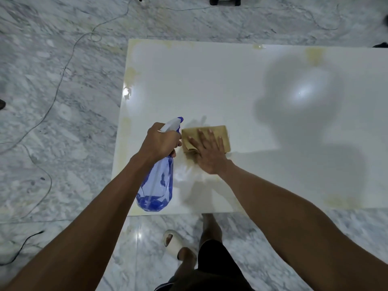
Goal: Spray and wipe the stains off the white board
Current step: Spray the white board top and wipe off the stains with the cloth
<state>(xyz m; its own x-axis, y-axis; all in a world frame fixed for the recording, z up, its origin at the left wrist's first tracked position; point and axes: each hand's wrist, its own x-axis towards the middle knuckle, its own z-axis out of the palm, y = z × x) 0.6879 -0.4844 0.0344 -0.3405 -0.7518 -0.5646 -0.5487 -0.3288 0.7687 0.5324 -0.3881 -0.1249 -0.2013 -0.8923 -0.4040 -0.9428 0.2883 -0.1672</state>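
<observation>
A large white board (241, 85) lies flat on the marble floor, with yellowish stains along its left edge, far edge and near right. My left hand (160, 141) grips the neck of a blue see-through spray bottle (156, 183), nozzle pointing away over the board. Just to its right my right hand (207, 152) presses flat, fingers spread, on a folded tan cloth (218, 133) lying on the board. A wet sheen shows on the board below the cloth.
Grey marble floor (52, 91) surrounds the board. Thin cables (60, 78) trail across the floor at the left. My leg and a pale slipper (174, 242) stand at the board's near edge. Dark objects sit at the top edge.
</observation>
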